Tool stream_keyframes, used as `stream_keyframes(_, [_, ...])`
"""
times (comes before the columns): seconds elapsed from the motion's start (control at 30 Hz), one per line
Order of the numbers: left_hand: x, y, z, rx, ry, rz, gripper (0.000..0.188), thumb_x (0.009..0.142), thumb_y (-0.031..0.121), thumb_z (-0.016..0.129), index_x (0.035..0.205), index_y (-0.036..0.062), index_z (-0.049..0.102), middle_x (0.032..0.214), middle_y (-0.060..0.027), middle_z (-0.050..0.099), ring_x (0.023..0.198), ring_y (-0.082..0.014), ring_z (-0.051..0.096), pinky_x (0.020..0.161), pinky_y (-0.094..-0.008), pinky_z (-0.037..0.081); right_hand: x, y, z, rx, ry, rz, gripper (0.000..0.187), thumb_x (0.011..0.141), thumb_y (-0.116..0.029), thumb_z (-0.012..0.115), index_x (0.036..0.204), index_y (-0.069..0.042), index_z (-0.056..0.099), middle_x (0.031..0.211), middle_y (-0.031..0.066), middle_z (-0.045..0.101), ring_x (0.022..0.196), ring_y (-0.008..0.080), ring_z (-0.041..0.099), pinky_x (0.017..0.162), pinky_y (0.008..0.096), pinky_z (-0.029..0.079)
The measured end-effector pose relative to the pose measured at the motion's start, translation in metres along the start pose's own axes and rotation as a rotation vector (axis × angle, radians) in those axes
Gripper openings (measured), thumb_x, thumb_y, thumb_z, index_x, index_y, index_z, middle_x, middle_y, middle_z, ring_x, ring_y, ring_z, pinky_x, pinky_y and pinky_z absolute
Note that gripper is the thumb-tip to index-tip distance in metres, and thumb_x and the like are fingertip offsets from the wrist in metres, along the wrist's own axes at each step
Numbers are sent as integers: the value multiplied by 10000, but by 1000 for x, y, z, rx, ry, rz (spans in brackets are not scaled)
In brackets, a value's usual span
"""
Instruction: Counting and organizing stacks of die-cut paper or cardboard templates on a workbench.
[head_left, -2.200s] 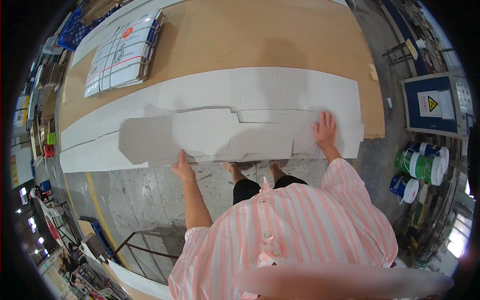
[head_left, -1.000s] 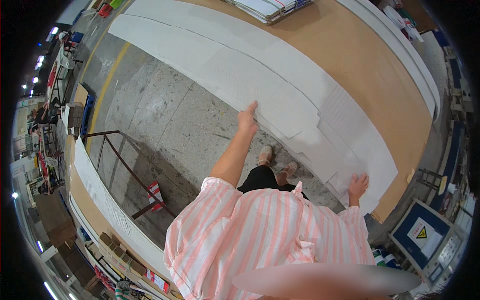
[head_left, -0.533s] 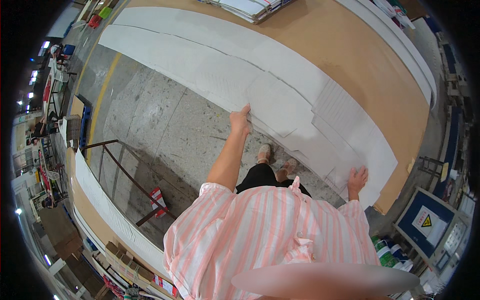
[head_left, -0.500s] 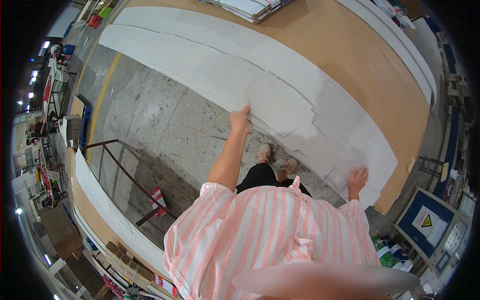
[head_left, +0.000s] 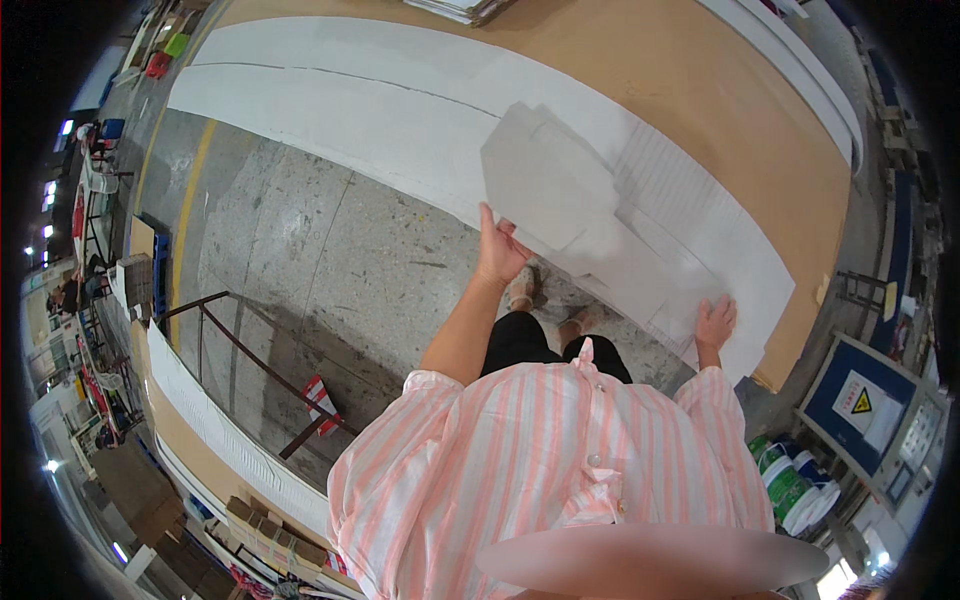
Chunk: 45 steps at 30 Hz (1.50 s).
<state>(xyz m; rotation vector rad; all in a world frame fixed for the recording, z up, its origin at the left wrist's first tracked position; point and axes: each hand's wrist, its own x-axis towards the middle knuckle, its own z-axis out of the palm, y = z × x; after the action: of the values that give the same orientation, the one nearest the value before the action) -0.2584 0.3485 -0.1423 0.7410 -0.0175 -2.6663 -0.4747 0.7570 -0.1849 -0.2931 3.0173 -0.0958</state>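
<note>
A white, angular cut sheet [head_left: 550,185], like card or paper, lies over other white sheets with its far-left end raised. My left hand [head_left: 503,247] is at its near edge, thumb and fingers closed around that edge; part of the grip is hidden. Further right, my right hand [head_left: 715,322] presses flat on the stack of white sheets [head_left: 655,285], fingers stretched out. Beneath them a long white sheet [head_left: 370,110] with a curved far edge runs off to the left, with a narrow gap line along it.
Brown board [head_left: 740,150] covers the table beyond the sheets. A paper stack [head_left: 460,8] stands at the far edge. Left of me is a metal frame [head_left: 250,355] on the concrete floor [head_left: 300,220]. A blue control panel [head_left: 858,405] and buckets [head_left: 790,490] stand at right.
My left hand has turned, its fingers now further round the sheet's edge. The angular sheet's left end has lifted and shifted up. My right hand stays flat in place.
</note>
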Motion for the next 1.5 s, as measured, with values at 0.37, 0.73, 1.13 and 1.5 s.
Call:
stream_keyframes(0.37, [12, -50, -20, 861, 277, 474, 213, 811, 152, 621, 911, -35, 598, 867, -59, 621, 797, -196, 591, 687, -323, 458, -5, -10, -8, 36, -26, -52, 643, 828, -420, 499, 1360, -123, 294, 1398, 165, 275, 1295, 350, 225, 1039, 490, 180])
stream_keyframes(0.73, [7, -61, 6, 659, 264, 572, 189, 827, 119, 598, 895, -58, 611, 867, -100, 635, 785, -186, 581, 683, -291, 453, -16, -2, -7, 2, 95, -157, 646, 840, -426, 470, 1375, -130, 259, 1431, 140, 201, 1313, 342, 150, 1044, 515, 115])
stream_keyframes(1.13, [12, -54, -5, 658, 346, 405, 309, 773, 119, 655, 996, -50, 526, 927, -98, 583, 792, -192, 565, 675, -298, 460, -13, -2, 4, -25, 145, -174, 635, 842, -420, 470, 1371, -131, 271, 1427, 139, 217, 1309, 352, 181, 1033, 543, 141])
stream_keyframes(1.5, [25, 48, 14, 631, 231, 315, 367, 783, 217, 632, 1038, -28, 537, 987, -98, 598, 894, -214, 581, 716, -357, 476, -11, 8, 9, -111, 87, -175, 627, 870, -430, 436, 1389, -147, 228, 1450, 119, 176, 1328, 328, 141, 1037, 526, 135])
